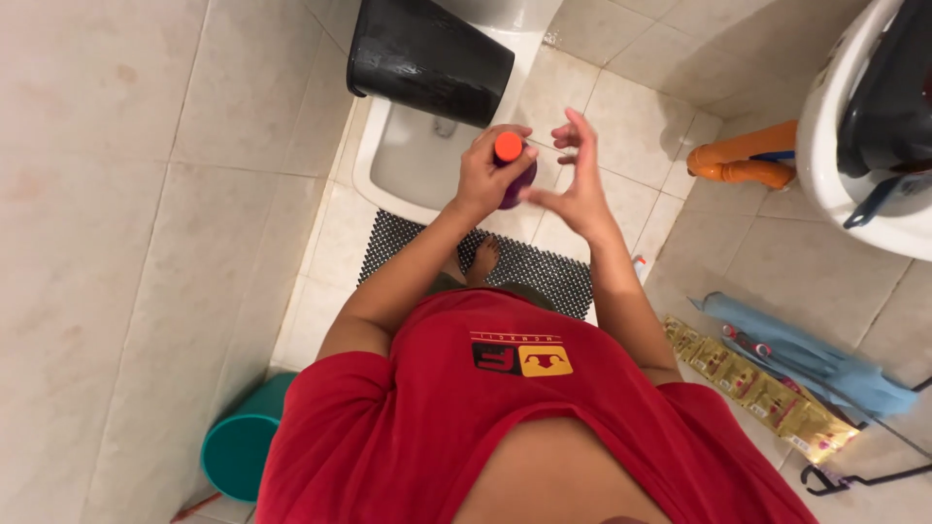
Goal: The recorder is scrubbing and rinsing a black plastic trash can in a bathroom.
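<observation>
From the head camera, looking straight down in a tiled bathroom, the left hand (488,177) is wrapped around a purple bottle (517,180) with an orange cap (508,147), fingers curled tight on its upper body and neck so that only the cap and a strip of the purple side show. The bottle is held upright in the air in front of the person's chest, above the edge of a white squat toilet pan (413,160) set into the floor. The right hand (577,189) hangs just beside the bottle on its right, holding nothing, its fingers spread and slightly bent with the palm turned toward the cap; whether a fingertip touches the bottle cannot be told. A black bucket (427,56) lies tilted across the far end of the pan. Below the hands a dark dotted floor mat (539,273) lies against the pan's near edge, with a bare foot (482,259) on it. The person's red shirt (505,408) fills the bottom of the view. At lower left a teal bucket (241,444) stands by the tiled wall. To the right, an orange pipe (743,157) runs near a white basin (843,175), and on the floor lie a strip of gold sachets (762,390) and a blue cloth (811,351) side by side.
</observation>
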